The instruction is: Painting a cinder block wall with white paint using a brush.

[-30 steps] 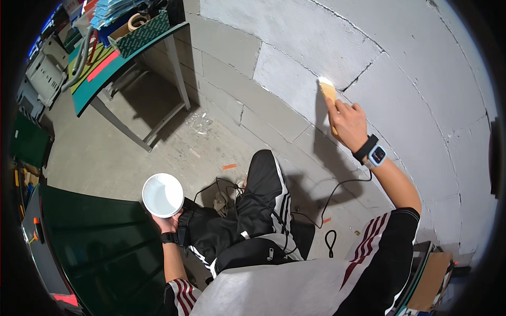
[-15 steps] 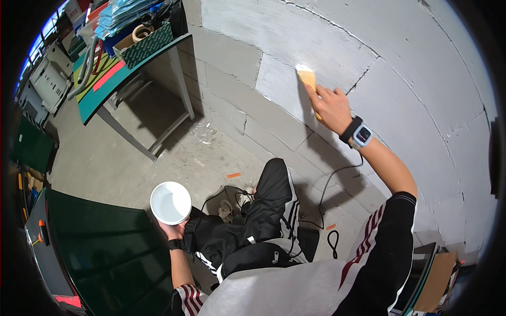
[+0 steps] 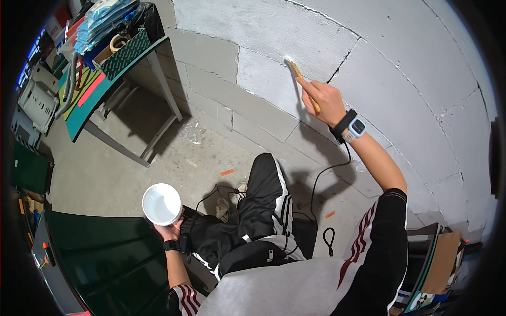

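Observation:
Held in my right hand [image 3: 324, 102] is a paintbrush [image 3: 296, 71] with a yellow handle, seen nearly edge-on. Its white-coated bristles touch the block wall [image 3: 274, 29] just by a horizontal joint. White paint covers the blocks around the brush, while the blocks lower down and to the left are bare grey. My left hand [image 3: 169, 230] grips a white tub [image 3: 149, 213] from below and behind, beside my left knee. The tub's inside looks white; how much it holds I cannot tell.
A teal-topped table [image 3: 79, 124] at the upper left carries a green box [image 3: 126, 57], tape and blue packets. A dark green panel [image 3: 100, 258] stands close to my left arm. A black cable [image 3: 329, 167] hangs from my right wrist. Crumpled clear plastic [image 3: 193, 132] lies by the wall.
My right hand has twisted the brush from its broad face to its edge, with the tip staying near the same joint. The whole view has shifted slightly; the left hand still holds the tub.

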A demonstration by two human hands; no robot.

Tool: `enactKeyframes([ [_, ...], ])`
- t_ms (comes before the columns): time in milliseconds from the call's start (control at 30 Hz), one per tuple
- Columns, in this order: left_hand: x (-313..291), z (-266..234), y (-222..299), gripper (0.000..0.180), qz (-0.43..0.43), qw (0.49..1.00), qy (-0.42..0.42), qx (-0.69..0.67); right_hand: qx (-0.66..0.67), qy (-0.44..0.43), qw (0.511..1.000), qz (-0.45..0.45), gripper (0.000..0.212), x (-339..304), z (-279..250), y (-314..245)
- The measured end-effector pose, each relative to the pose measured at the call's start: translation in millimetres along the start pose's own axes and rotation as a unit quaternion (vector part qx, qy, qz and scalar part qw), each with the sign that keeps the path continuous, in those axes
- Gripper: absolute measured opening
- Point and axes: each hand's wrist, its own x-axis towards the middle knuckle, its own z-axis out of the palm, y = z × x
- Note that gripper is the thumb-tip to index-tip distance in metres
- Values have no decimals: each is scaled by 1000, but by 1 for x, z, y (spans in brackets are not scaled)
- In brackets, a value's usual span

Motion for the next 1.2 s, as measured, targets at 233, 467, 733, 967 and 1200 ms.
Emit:
enactKeyframes([
  [233,-5,-10,-7,76,57,997,38,20,15,27,999,22,34,-15,-14,9],
  [467,-6,4,-3,76,33,998,37,25,-4,-11,990,143,31,-59,-56,-9],
  [733,6,-5,-2,77,10,1000,24,3,26,3,999,21,27,-25,-26,-9],
  [967,5,-7,-4,74,43,995,86,35,71,41,997,-14,25,34,30,-12],
  [1200,-6,1,-4,77,43,995,83,42,66,54,996,36,26,39,37,-2],
])
